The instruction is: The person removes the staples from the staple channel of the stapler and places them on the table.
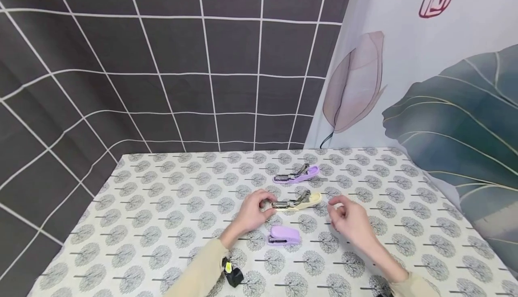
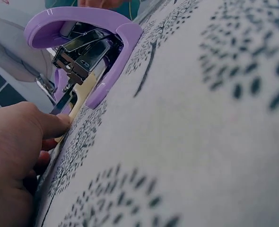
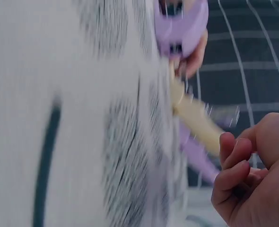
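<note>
An unfolded pale yellow stapler [image 1: 312, 200] lies on the table, its metal magazine raised at an angle. My left hand [image 1: 252, 210] pinches its left end between thumb and fingers; the left wrist view shows the thumb [image 2: 56, 124] against the yellow base. Off the stapler's right end is my right hand [image 1: 351, 219], its fingers loosely curled with nothing seen in them. Nearer to me sits a closed purple stapler [image 1: 285, 234], which partly covers the yellow one in the left wrist view. Behind the yellow stapler is an unfolded purple stapler [image 1: 299, 177], also showing its metal parts.
A cloth with a grey tree print [image 1: 162, 225] covers the table. Behind it hangs a dark curtain with a white grid [image 1: 178, 45], and at the right a pale curtain with large leaves [image 1: 457, 121]. The right wrist view is blurred.
</note>
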The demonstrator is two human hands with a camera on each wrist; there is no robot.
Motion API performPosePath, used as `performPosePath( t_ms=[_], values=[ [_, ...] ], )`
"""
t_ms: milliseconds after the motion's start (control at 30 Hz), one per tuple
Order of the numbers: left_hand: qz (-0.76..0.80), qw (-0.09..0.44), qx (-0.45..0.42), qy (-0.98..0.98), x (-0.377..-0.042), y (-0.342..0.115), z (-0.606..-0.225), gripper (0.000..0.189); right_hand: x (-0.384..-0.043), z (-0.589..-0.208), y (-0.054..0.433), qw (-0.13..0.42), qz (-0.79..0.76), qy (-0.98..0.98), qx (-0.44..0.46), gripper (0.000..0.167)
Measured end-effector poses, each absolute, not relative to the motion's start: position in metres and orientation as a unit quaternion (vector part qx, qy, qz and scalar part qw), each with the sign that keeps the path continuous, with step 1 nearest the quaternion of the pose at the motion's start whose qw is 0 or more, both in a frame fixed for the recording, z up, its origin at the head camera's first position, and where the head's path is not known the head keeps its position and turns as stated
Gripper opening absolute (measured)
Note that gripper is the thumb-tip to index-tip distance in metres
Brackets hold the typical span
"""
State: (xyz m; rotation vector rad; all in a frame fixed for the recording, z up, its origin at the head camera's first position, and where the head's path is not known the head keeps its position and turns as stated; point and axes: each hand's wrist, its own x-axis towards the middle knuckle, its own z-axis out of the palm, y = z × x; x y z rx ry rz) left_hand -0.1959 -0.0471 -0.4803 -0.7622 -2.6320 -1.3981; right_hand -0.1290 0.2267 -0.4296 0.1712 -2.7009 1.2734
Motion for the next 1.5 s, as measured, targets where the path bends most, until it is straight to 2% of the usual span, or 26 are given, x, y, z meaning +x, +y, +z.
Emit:
performPosePath(
  t_ms=[200, 333, 533, 733, 1000, 1300, 1500],
  values=[
    [-0.519, 0.05, -0.211, -0.827, -0.184, -0.06, -0.475, 0.03, -0.113, -0.425, 0.192, 0.112, 0.403, -0.881, 0.222, 0.018],
    [-0.531, 0.033, -0.217, -0.818, -0.165, -0.069, -0.467, 0.032, -0.108, -0.423, 0.174, 0.109, 0.361, -0.883, 0.28, 0.025],
    [-0.516, 0.001, -0.257, -0.817, -0.136, -0.075, -0.464, 0.043, -0.104, -0.421, 0.153, 0.088, 0.322, -0.906, 0.259, 0.041],
    [-0.479, 0.01, -0.283, -0.831, -0.123, -0.068, -0.472, 0.049, -0.1, -0.42, 0.139, 0.07, 0.298, -0.92, 0.247, 0.044],
    [-0.438, 0.068, -0.289, -0.849, -0.124, -0.058, -0.481, 0.034, -0.098, -0.415, 0.13, 0.067, 0.246, -0.929, 0.269, 0.038],
    [-0.446, 0.05, -0.278, -0.849, -0.122, -0.059, -0.48, 0.026, -0.1, -0.414, 0.125, 0.066, 0.205, -0.934, 0.284, 0.033],
    [-0.439, 0.057, -0.282, -0.851, -0.123, -0.058, -0.48, 0.026, -0.1, -0.413, 0.124, 0.059, 0.202, -0.936, 0.283, 0.033]
  ],
)
